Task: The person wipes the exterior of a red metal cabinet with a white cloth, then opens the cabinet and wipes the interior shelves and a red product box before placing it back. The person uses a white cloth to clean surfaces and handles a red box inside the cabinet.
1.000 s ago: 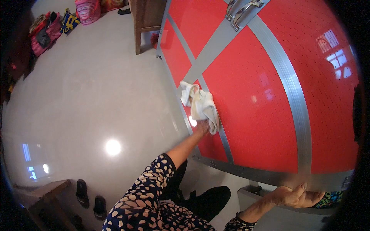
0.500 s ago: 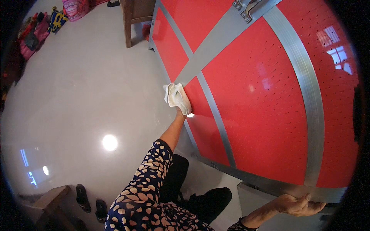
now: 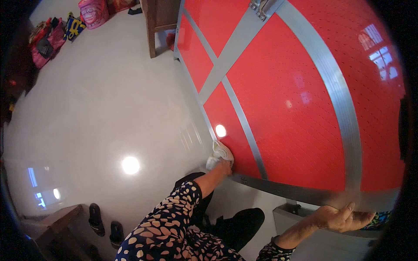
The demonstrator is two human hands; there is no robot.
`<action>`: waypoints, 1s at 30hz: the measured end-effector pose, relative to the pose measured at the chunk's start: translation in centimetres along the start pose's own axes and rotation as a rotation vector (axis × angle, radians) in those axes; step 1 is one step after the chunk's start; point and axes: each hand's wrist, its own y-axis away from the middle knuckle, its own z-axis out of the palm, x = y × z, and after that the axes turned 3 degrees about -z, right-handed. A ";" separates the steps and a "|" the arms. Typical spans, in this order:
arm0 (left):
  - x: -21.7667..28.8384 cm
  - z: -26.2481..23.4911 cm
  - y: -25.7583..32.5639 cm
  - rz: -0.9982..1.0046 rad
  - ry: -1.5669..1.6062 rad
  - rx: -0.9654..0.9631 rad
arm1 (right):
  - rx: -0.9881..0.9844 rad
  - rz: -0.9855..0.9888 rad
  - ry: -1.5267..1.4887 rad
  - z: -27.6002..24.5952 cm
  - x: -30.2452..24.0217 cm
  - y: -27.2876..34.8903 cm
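Note:
A large red panel [image 3: 278,100] with grey metal strips fills the right side, its lower edge framed in metal. My left hand [image 3: 224,167] is closed on a white cloth [image 3: 222,151] and presses it against the panel's left edge, close to the near corner. The cloth is bunched, hiding most of my fingertips. At the panel's near edge on the right, my right hand [image 3: 337,219] grips the metal frame, thumb on top and fingers curled partly out of sight beneath it. A metal latch [image 3: 260,8] sits on the strip at the top.
A wooden furniture leg [image 3: 152,41] stands beyond the panel's far left end. Pink bags [image 3: 48,43] and a pink bucket [image 3: 93,14] lie along the far left. Dark slippers [image 3: 96,219] rest near a wooden stool [image 3: 56,224]. A grey beam [image 3: 300,222] runs under the panel.
My left hand has slid the cloth down along the panel's left edge toward the near corner. The view has shifted slightly; my right hand stays at the near edge.

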 end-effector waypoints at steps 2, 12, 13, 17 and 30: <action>-0.8 0.8 2.1 -0.021 0.101 -0.020 | 0.036 0.111 -0.082 0.2 -1.4 -0.3; 7.6 10.5 12.2 0.758 0.159 -0.387 | 0.038 0.215 -0.125 0.1 -2.8 -0.7; 8.8 11.6 12.8 0.735 0.059 -0.355 | 0.012 0.265 -0.155 -0.2 -3.0 -0.9; 13.3 14.1 14.4 1.069 -0.210 -0.457 | 0.035 0.261 -0.315 -0.6 -3.3 -2.0; 7.3 19.2 36.5 2.056 -0.827 -0.637 | 0.012 0.170 -0.165 -0.8 -1.9 -1.1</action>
